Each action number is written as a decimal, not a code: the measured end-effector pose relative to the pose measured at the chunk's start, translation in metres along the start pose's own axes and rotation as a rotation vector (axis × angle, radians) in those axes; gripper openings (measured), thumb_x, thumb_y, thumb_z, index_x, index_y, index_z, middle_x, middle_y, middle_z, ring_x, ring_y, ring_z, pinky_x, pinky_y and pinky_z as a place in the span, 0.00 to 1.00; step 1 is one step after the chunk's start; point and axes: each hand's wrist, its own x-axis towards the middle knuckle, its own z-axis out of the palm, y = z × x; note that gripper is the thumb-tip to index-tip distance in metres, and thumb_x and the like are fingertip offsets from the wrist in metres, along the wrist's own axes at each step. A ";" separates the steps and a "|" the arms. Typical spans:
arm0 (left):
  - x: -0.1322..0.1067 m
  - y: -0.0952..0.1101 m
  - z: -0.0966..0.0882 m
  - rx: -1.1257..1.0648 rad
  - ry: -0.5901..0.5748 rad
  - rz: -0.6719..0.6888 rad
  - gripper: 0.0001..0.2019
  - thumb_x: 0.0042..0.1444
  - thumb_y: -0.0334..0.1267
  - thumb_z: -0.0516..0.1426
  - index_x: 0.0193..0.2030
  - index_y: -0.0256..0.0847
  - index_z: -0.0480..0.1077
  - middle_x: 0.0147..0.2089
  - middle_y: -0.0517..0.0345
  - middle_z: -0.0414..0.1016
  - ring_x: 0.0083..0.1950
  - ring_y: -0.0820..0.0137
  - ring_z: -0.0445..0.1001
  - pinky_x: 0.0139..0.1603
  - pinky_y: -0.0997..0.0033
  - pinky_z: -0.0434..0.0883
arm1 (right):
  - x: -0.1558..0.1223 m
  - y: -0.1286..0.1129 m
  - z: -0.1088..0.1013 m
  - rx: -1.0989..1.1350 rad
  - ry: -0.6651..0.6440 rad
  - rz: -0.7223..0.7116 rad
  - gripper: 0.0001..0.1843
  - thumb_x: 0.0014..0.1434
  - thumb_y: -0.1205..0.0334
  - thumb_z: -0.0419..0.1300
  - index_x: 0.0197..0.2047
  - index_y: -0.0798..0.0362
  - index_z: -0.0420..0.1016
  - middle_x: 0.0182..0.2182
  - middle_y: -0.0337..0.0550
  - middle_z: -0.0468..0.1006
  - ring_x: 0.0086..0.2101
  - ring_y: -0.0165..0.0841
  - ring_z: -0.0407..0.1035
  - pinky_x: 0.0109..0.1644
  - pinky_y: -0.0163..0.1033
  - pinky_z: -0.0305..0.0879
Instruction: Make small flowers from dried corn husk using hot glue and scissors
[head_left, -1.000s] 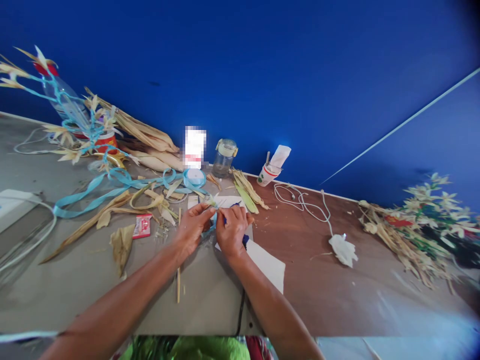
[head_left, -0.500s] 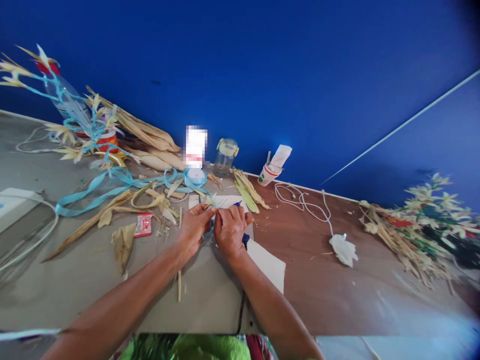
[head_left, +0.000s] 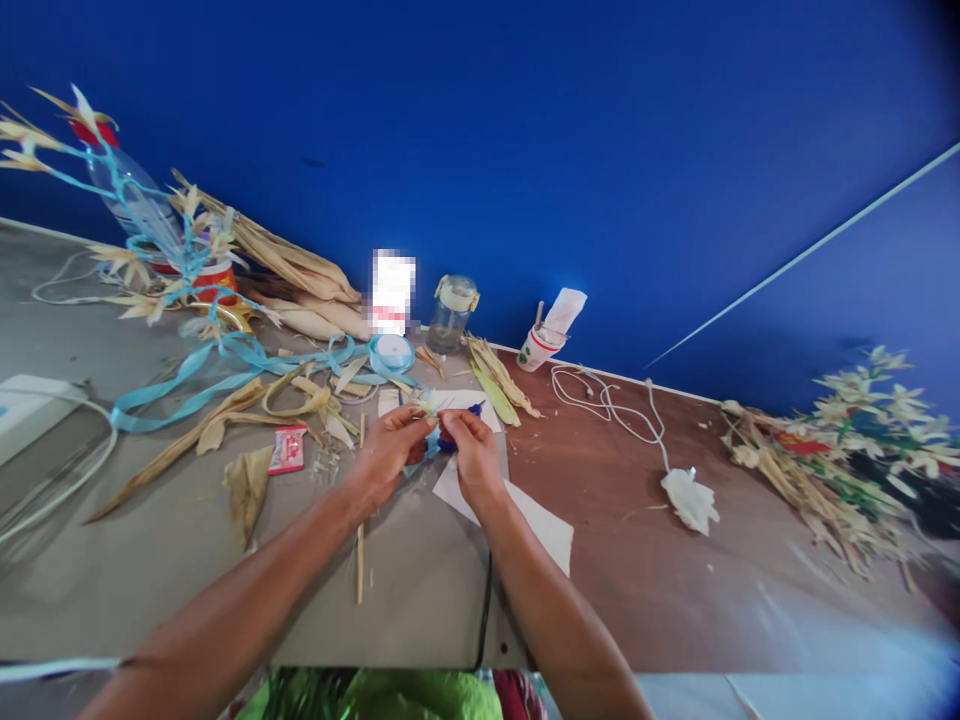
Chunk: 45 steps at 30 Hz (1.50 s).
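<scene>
Turned out of the knuckles-up curl of half a second ago, the person's bare right hand [head_left: 478, 452] now shows its thumb side in the head view, while the left hand [head_left: 384, 452] stays nearly where it was. Between them, above the grey-and-brown table [head_left: 420, 610], is a small, pale, husk-like sprig [head_left: 429, 402] with light-blue ribbon [head_left: 433, 440] at its lower end. The left hand is nearer: its thumb and fingers close narrowly on the sprig. The right hand's fingers are drawn narrowly together just right of the sprig; whether they pinch the ribbon I cannot tell.

What matters is this side-by-side arrangement. The sprig lies left of the right hand's fingertips, and its long axis seems to run roughly away from the person, pale tip outward, ribbon end toward the body. Just beside the right hand is a dark-blue object [head_left: 475, 409], mostly hidden, above a sheet of white paper [head_left: 553, 532]. Beyond the left hand rests a round spool of light-blue ribbon [head_left: 391, 353].
</scene>
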 end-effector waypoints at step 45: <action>0.006 -0.005 -0.010 0.524 -0.105 0.222 0.08 0.49 0.38 0.58 0.33 0.37 0.74 0.27 0.59 0.73 0.27 0.74 0.66 0.28 0.76 0.61 | 0.002 -0.010 -0.006 0.185 -0.107 0.090 0.07 0.45 0.62 0.60 0.27 0.54 0.65 0.18 0.31 0.63 0.21 0.24 0.56 0.28 0.33 0.54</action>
